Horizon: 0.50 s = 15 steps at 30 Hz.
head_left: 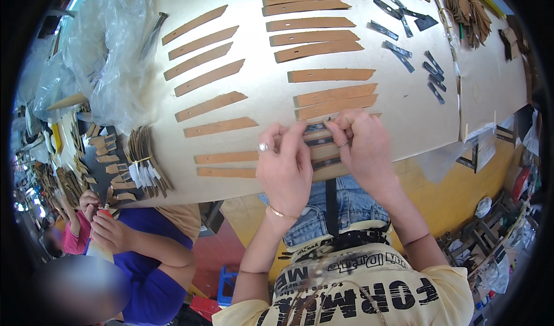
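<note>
Big pale table holds rows of brown strips. Left hand and right hand pinch one dark strip. Clear plastic bags sit far left.

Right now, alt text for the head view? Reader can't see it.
Both hands, left hand and right hand, pinch a dark strip at the near edge of a pale work table covered with rows of tan leather strips. More dark strips lie to the right; a seated co-worker's hands work at lower left.
</note>
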Motion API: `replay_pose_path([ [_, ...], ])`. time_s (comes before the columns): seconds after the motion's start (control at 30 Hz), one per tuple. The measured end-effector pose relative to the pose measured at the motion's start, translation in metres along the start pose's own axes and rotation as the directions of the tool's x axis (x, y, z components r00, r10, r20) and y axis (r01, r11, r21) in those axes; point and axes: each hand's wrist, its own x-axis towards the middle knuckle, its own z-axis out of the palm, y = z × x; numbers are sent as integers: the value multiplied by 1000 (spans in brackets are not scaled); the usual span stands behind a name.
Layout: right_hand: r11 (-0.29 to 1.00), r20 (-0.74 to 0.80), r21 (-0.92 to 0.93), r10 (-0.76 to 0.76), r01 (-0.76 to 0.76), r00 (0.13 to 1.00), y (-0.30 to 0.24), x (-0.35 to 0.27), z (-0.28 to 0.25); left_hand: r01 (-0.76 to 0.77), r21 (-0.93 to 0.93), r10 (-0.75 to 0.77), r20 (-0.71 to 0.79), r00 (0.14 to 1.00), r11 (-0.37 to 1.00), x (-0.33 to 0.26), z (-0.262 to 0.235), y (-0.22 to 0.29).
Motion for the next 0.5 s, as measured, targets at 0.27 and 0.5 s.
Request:
replay_pose_path([
  [0.27,986,18,-134,-99,101,995,2,-8,-2,-239,303,209,129,970,923,-17,-1,-10],
  [0.5,832,13,-540,-139,124,990,16,-30,-31,-239,313,200,154,968,919,-15,-6,-7],
])
